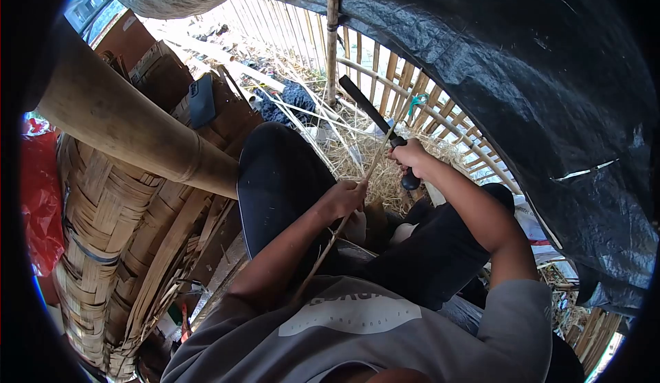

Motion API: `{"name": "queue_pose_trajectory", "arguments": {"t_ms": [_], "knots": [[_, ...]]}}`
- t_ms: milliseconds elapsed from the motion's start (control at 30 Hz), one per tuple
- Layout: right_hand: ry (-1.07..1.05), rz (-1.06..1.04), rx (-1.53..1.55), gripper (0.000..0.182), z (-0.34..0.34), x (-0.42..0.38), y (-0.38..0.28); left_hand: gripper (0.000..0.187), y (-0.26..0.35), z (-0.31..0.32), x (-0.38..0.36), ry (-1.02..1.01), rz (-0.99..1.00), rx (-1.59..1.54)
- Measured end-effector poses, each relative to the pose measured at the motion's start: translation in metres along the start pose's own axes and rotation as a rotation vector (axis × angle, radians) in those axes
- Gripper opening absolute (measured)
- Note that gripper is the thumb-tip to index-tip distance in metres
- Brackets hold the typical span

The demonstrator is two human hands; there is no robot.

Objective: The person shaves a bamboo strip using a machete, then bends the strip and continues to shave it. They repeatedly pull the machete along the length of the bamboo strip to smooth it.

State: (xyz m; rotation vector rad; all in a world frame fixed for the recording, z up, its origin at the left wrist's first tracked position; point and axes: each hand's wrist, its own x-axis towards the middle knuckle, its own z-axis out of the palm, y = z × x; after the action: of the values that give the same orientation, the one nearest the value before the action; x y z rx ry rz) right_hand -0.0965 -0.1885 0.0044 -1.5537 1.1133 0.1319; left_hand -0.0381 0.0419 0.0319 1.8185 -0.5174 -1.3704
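Observation:
My left hand [342, 200] is closed around a thin bamboo strip [323, 254], which runs slantwise from my chest up past my right hand. My right hand [410, 156] grips the dark handle of a long knife [362, 102]; its blackish blade points up and to the left, and the rounded handle end sticks out below my fist. The strip's upper end meets the knife near the base of the blade. Both hands are above my bent knees. Whether the edge cuts into the strip cannot be made out.
A thick bamboo pole [130, 132] slants in from the left, above woven bamboo panels [103, 245]. A phone [201, 101] rests on brown boxes. Shavings [385, 187] litter the ground ahead. A slatted bamboo fence [392, 73] and black tarp [495, 60] close in the right side.

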Motion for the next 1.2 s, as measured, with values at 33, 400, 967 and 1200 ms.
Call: {"name": "queue_pose_trajectory", "arguments": {"t_ms": [33, 400, 967, 1200], "knots": [[-0.009, -0.006, 0.009, 0.001, -0.005, 0.007, 0.001, 0.055, 0.001, 0.001, -0.007, -0.057, -0.009, 0.010], [0.128, 0.002, 0.030, 0.017, -0.029, 0.053, 0.004, 0.055, -0.010, -0.004, -0.008, -0.102, 0.001, -0.313], [-0.117, -0.319, -0.756, 0.034, -0.016, -0.009, -0.031, 0.048, -0.009, 0.001, -0.005, 0.020, -0.012, -0.474], [-0.103, -0.233, -0.602, 0.081, -0.009, -0.016, -0.033, 0.051, -0.002, 0.004, -0.007, 0.092, -0.009, -0.336]]}}
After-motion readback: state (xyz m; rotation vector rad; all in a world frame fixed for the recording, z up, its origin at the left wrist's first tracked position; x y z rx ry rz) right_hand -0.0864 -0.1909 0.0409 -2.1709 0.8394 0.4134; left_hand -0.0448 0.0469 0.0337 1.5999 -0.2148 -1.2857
